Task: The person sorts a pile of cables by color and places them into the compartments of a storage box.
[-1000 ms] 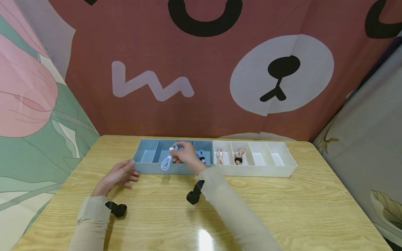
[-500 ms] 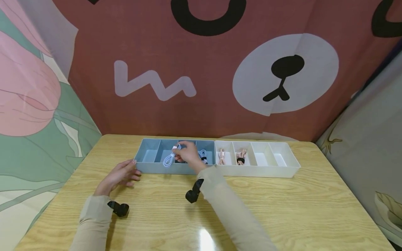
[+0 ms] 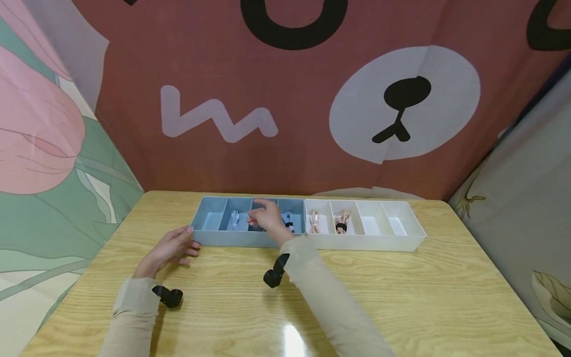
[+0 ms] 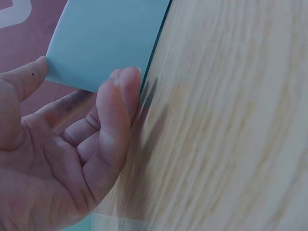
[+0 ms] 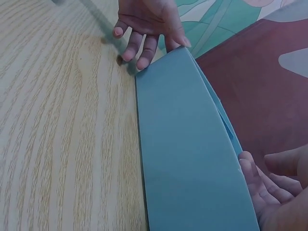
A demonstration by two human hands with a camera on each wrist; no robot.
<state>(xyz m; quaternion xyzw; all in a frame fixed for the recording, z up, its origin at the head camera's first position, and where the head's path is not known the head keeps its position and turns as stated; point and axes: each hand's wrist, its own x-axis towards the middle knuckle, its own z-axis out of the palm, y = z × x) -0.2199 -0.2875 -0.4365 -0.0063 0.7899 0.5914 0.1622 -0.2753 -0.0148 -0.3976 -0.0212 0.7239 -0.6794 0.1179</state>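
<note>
A bundled light-blue cable lies in the second compartment from the left of the blue organizer box. My right hand hovers over the third compartment, mostly hiding it, with thumb and fingers apart and nothing between them. In the right wrist view, this hand is beside the box's rim. At the box's left end, my left hand touches the corner with its thumb, its other fingers loosely bent by the end wall. The left wrist view shows that hand against the box.
Another blue cable, with a black tie, sits in the rightmost blue compartment. Adjoining on the right is a white organizer box. Its two left compartments hold a pink cable and a black-tied pink cable. A printed cloth hangs behind the wooden table.
My right hand has let go of the light-blue cable, which has dropped from above the front rim into the second compartment. The left hand keeps its place at the box corner.
</note>
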